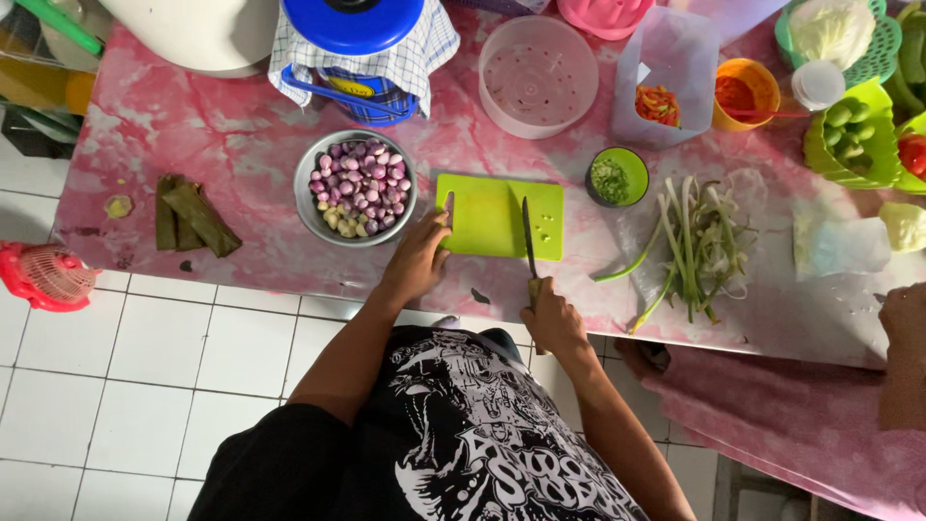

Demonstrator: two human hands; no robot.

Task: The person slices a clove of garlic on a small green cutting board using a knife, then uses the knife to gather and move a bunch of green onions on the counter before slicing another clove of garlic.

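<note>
1. Left hand (417, 259) is planted on the near left corner of the green cutting board (492, 214), fingers (442, 224) curled over its edge and pressed down, which looks like a way to keep the board from sliding on the pink marbled desk (241, 135)

2. Right hand (550, 318) sits at the near edge of the desk, fingers wrapped tight around the handle of a knife (529, 241); the blade runs away from the person across the board's right half, tip toward the far edge, flat and low

3. The board itself lies near the middle of the desk's near edge, almost bare, just a few small green specks by its right side

4. Just left of the board, almost touching it, a metal bowl (357, 188) heaped with peeled shallots and garlic cloves, within easy reach of the steadying hand

5. To the right, a small green bowl (617, 177) of chopped greens, and beyond it a loose pile of spring onion stalks and trimmings (690, 246) spread on the desk

6. Along the far edge: a clear round tub (538, 75), a clear container with sliced chillies (659, 104), an orange cup (743, 94) of red paste

7. Toward the left edge, folded leaf parcels (193, 217) lie well apart from the work

8. Another person's hand (902, 318) shows at the right edge
</note>
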